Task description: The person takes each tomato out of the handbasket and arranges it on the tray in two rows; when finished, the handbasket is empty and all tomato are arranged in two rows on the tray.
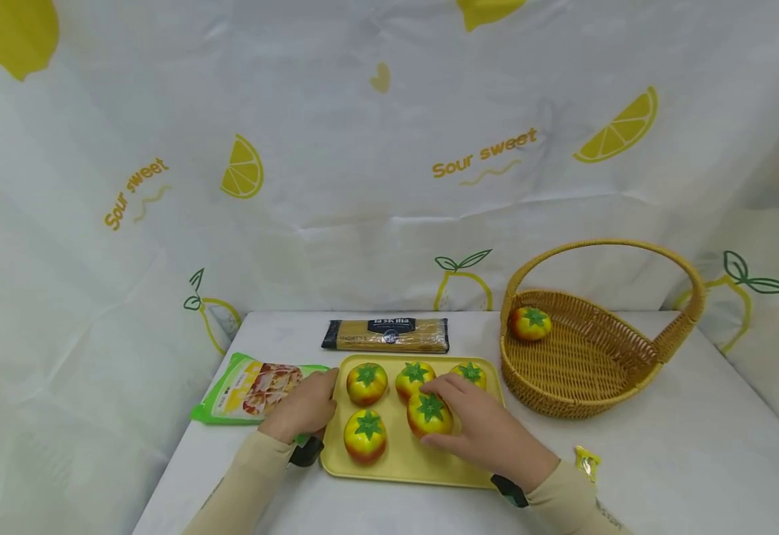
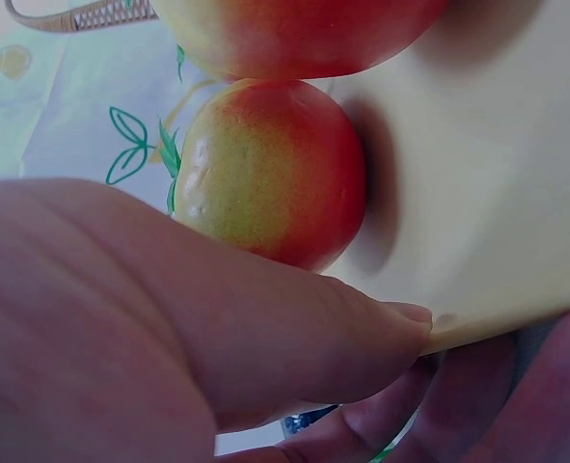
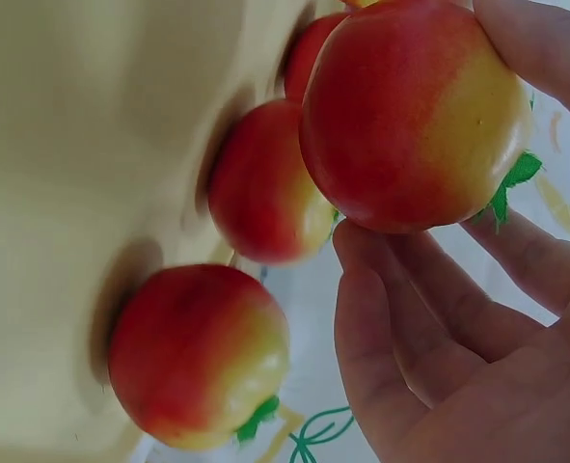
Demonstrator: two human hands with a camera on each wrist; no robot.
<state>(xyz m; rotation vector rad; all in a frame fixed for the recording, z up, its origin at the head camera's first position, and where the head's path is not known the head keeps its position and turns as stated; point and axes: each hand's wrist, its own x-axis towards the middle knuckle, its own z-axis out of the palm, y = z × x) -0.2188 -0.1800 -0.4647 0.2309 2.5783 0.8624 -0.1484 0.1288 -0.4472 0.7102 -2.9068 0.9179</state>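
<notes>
My left hand (image 1: 307, 407) grips the left rim of a yellow tray (image 1: 396, 469), thumb on top and fingers below in the left wrist view. My right hand (image 1: 490, 427) holds a red-and-yellow tomato (image 1: 430, 414) with a green star-shaped top between thumb and fingers. In the right wrist view that tomato (image 3: 410, 116) is raised off the tray surface. Several like it sit on the tray: one at the back left (image 1: 366, 383), one at the front left (image 1: 366, 437), one at the back middle (image 1: 414, 377), and one at the back right (image 1: 470, 373), partly behind my right hand.
A wicker basket (image 1: 577, 405) with a tall handle stands right of the tray, one tomato (image 1: 531, 324) inside. A spaghetti pack (image 1: 389, 336) lies behind the tray. A green-and-white food bag (image 1: 256, 390) lies left, and a small yellow wrapper (image 1: 587, 462) at right.
</notes>
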